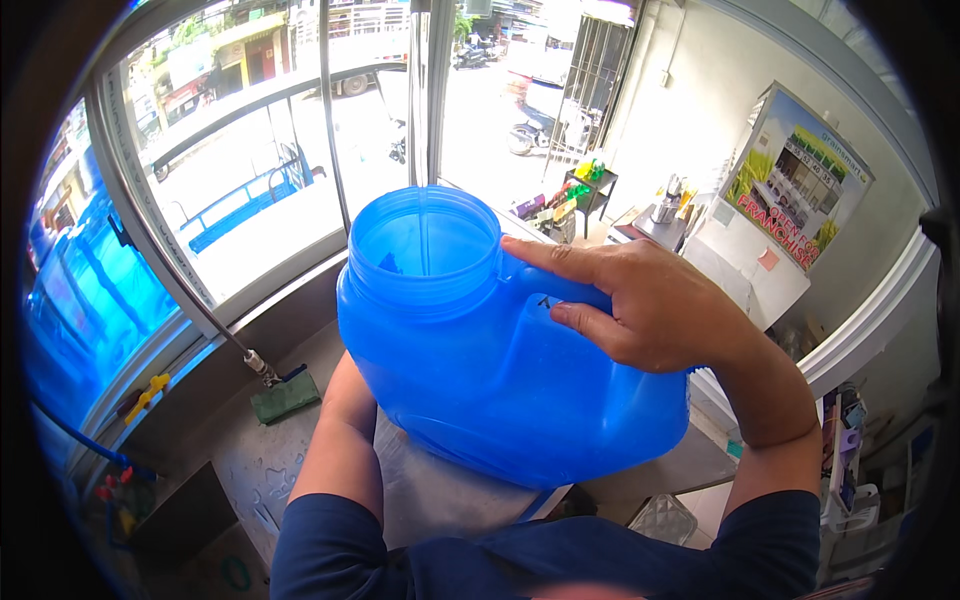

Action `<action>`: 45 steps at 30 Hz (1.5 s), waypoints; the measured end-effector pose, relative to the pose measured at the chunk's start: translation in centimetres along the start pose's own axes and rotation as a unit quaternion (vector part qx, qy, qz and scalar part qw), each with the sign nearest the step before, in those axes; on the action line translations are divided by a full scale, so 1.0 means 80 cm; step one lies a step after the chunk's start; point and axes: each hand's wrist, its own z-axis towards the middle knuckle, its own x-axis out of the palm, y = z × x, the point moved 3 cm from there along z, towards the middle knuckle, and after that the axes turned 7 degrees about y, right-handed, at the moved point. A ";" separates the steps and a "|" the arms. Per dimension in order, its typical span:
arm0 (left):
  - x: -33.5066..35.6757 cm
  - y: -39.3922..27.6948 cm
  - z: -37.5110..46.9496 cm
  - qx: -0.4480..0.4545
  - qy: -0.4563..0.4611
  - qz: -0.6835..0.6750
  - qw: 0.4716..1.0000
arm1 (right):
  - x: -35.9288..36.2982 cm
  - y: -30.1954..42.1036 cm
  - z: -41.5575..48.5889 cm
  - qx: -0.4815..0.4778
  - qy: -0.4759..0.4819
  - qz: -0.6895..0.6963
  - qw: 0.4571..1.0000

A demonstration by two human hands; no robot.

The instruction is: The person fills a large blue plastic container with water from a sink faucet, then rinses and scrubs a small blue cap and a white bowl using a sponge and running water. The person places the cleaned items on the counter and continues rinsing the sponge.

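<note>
A large blue plastic water jug [457, 367] with a wide threaded neck [424, 296] is held tilted before me, its uncapped mouth facing up. My right hand [637, 300] wraps the moulded handle [559, 287], index finger stretched along it to the neck and thumb below. A thin stream of water [424, 225] runs from above into the mouth. My left forearm [341, 435] reaches behind the jug, whose body hides the left hand. Beneath it is a wet metal counter [420, 480].
A green scrub pad [286, 397] lies by a metal pipe fitting [259, 365] at left. Sliding glass windows [247, 150] face a street with a parked motorcycle [536, 135]. More blue containers [90, 277] stand beyond the left glass. A poster with writing [795, 176] hangs at right.
</note>
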 end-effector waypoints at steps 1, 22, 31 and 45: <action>0.000 0.000 0.000 0.000 0.000 0.001 1.000 | 0.000 0.000 0.000 -0.001 -0.001 -0.003 1.000; 0.002 -0.002 -0.004 0.006 0.007 0.010 1.000 | 0.001 -0.004 0.000 -0.001 -0.006 -0.004 1.000; 0.003 -0.004 -0.003 0.009 0.008 0.014 1.000 | 0.001 -0.003 0.000 -0.010 -0.011 0.003 1.000; 0.004 -0.007 0.001 0.012 0.013 0.025 1.000 | -0.008 0.004 0.001 0.068 0.074 0.039 0.994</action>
